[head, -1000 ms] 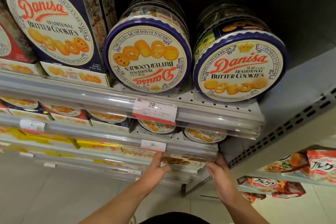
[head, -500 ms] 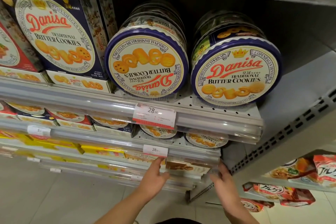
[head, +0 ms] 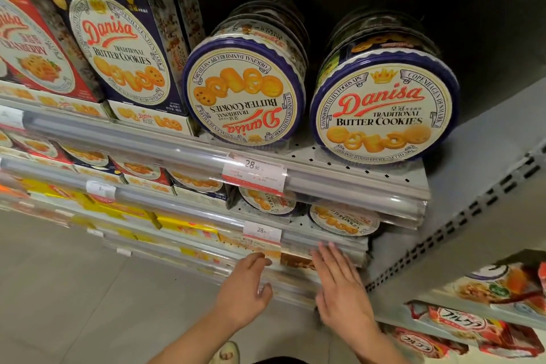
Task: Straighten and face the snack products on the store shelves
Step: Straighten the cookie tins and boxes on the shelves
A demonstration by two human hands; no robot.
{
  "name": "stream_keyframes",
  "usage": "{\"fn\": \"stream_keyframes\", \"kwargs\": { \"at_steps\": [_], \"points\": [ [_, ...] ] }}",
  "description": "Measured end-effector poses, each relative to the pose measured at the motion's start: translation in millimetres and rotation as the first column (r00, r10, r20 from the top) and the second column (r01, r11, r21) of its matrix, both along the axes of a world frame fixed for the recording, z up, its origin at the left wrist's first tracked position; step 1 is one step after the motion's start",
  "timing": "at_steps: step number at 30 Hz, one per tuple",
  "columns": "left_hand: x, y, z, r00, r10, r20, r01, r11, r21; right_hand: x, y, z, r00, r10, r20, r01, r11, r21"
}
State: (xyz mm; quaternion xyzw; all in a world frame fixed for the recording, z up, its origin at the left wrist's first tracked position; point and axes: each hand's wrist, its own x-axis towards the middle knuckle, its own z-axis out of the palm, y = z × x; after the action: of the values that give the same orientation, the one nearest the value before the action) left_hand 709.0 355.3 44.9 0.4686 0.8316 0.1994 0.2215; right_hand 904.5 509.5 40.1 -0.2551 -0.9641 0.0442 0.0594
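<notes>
We see two round Danisa butter cookie tins standing on edge on the upper shelf [head: 354, 168]: the left tin [head: 243, 91] faces us upside down, the right tin [head: 384, 115] upright. Left of them stands a blue Danisa box [head: 124, 47]. Low down, our left hand [head: 246, 289] curls its fingers at a blurred pack [head: 295, 260] on a lower shelf; we cannot tell if it grips. Our right hand [head: 339, 284] lies flat, fingers straight and together, against that shelf's edge. A price tag [head: 254, 176] hangs below the tins. Cereal bags [head: 461, 328] sit far right.
</notes>
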Motion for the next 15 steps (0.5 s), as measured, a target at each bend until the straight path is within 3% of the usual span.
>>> {"fn": "stream_keyframes", "kwargs": {
  "at_steps": [5,12,15],
  "points": [
    [-8,-26,8,0.991,0.107,-0.081,-0.104,0.994,0.032,-5,-5,-2,0.999,-0.031,0.018,0.03,0.999,0.036],
    [-62,-61,12,0.937,0.327,-0.121,-0.329,0.944,-0.002,-18,-18,4,0.991,-0.134,0.004,0.134,0.989,-0.055],
    [-102,-68,9,0.903,0.411,-0.122,-0.407,0.912,0.056,-24,-26,9,0.982,-0.185,-0.035,0.18,0.977,-0.114]
  ]
}}
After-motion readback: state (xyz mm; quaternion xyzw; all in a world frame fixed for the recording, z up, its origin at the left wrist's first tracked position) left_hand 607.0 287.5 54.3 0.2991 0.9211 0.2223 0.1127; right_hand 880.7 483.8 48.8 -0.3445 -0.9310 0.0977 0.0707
